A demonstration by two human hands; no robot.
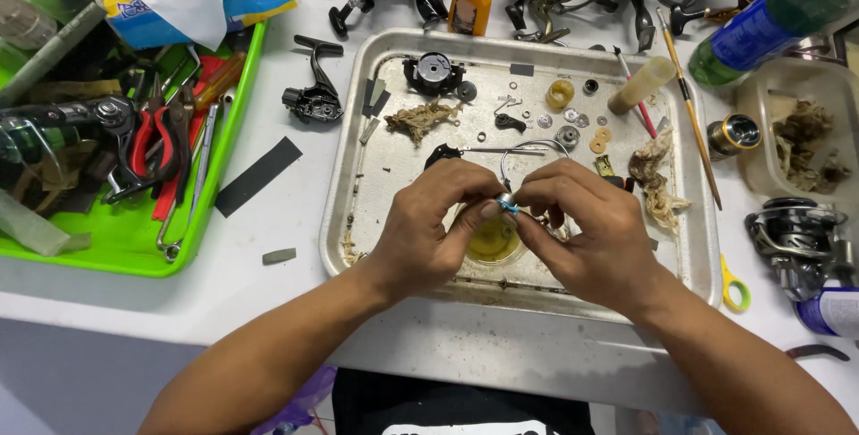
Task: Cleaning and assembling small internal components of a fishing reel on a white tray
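A small silver reel part with a blue piece (pixel 507 204) is pinched between the fingertips of both hands above the near half of a worn metal tray (pixel 702 247), directly over a shallow yellow dish (pixel 490 242) that sits in the tray near its front edge. The left hand (pixel 428 225) is curled, with thumb and forefinger pressed against the part from the left; the right hand (pixel 586 229) meets it from the right, its fingers bent and closed on the same part, so that the two hands touch at the fingertips. Small washers, gears and screws are scattered across the far half of the tray, with a black round reel part (pixel 434 72) near its far left corner, a yellow spool-like piece (pixel 560 93) near the middle and a cream cylinder (pixel 642 85) near its far right corner. Clumps of dirty fibre (pixel 422 118) lie on the tray's left side and along its right side. A black reel handle (pixel 315 95) rests on the desk just left of the tray. A green tray (pixel 125 251) of pliers (pixel 154 144) and other tools stands at the desk's left edge. A fishing reel (pixel 796 238) lies at the right edge, and a long thin brush (pixel 691 117) crosses the metal tray's right rim.
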